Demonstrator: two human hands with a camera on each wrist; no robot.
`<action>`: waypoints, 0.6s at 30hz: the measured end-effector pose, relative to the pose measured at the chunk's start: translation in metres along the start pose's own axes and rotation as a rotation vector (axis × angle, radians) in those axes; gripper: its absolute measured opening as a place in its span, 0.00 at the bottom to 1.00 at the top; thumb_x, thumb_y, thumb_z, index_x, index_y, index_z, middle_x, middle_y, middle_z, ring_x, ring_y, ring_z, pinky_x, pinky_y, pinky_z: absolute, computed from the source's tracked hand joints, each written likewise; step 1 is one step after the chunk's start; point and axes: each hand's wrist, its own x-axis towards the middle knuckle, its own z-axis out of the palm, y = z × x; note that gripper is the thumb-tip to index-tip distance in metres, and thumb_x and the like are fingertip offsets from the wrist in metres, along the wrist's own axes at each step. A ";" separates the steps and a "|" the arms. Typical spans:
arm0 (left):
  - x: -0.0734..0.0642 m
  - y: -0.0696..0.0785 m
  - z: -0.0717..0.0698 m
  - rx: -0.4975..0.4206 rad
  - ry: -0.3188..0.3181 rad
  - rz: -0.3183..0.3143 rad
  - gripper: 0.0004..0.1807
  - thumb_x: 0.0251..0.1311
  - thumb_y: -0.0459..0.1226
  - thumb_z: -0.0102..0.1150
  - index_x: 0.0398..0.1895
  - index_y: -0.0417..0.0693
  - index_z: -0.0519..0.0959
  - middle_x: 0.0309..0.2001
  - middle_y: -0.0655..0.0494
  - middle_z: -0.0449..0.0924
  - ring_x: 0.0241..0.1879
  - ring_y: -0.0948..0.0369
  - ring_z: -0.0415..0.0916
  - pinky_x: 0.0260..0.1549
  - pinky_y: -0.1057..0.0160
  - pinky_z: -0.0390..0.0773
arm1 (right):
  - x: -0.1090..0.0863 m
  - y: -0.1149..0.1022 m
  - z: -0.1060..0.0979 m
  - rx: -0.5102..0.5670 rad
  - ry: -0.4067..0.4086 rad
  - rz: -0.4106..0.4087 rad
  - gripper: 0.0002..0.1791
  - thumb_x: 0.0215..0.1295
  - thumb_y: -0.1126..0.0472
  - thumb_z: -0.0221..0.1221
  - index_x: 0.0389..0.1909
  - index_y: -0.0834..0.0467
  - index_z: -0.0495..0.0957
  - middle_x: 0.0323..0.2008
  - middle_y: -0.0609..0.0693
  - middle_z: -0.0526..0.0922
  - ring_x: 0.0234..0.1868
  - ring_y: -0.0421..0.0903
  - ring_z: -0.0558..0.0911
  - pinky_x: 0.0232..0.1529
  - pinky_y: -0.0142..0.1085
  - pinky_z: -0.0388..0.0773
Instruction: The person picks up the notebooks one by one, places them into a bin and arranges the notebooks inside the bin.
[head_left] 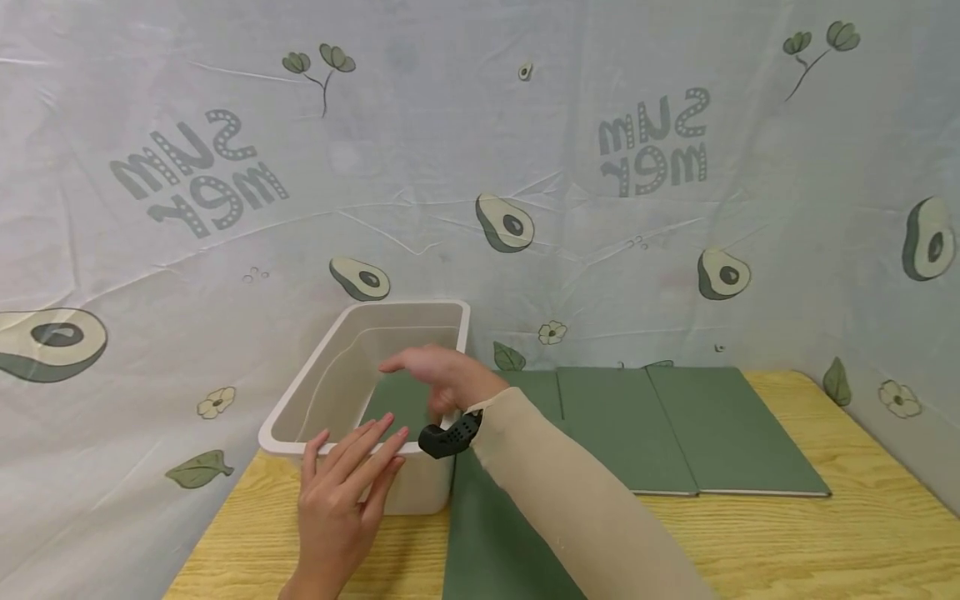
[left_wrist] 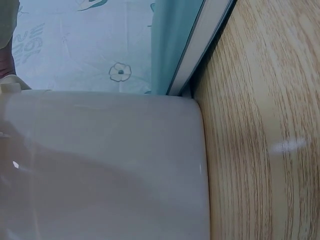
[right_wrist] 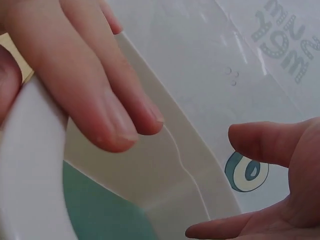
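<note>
A white plastic bin [head_left: 420,483] stands at the left of the table, with a flat green book [head_left: 401,404] on its bottom. On the near rim rests my left hand [head_left: 341,492], fingers nearly straight and reaching over the edge. My right hand [head_left: 453,379], with a black band at the wrist, is over the bin's right side, and its lower fingers are partly hidden. In the right wrist view the right thumb [right_wrist: 270,142] stretches out apart from the finger below it, with nothing between them. The left fingers [right_wrist: 95,95] show there too, above the green surface.
Green hardcover books lie to the right of the bin: one under my right forearm [head_left: 498,533], another in the middle [head_left: 607,425] and one at the right [head_left: 735,425]. Wood-grain table [head_left: 795,542] surrounds them. A printed sheet [head_left: 420,150] hangs behind.
</note>
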 end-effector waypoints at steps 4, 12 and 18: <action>0.001 0.001 0.001 0.003 -0.002 -0.005 0.18 0.77 0.51 0.59 0.52 0.51 0.91 0.53 0.48 0.91 0.52 0.49 0.85 0.77 0.58 0.55 | -0.001 0.002 -0.003 0.076 -0.030 -0.030 0.49 0.73 0.53 0.64 0.85 0.61 0.47 0.86 0.60 0.44 0.83 0.76 0.49 0.69 0.81 0.52; 0.003 0.004 0.000 0.007 -0.010 -0.021 0.18 0.76 0.51 0.59 0.52 0.51 0.91 0.53 0.48 0.91 0.52 0.50 0.85 0.77 0.58 0.55 | -0.018 -0.006 -0.027 0.175 -0.061 -0.197 0.35 0.78 0.57 0.59 0.79 0.66 0.61 0.82 0.69 0.56 0.79 0.73 0.65 0.77 0.59 0.66; 0.004 0.005 0.000 -0.004 0.005 -0.024 0.18 0.76 0.51 0.60 0.50 0.51 0.92 0.52 0.48 0.92 0.52 0.51 0.85 0.77 0.59 0.55 | -0.052 -0.027 -0.065 0.015 0.005 -0.354 0.27 0.81 0.58 0.57 0.74 0.63 0.71 0.77 0.59 0.72 0.74 0.61 0.77 0.74 0.50 0.73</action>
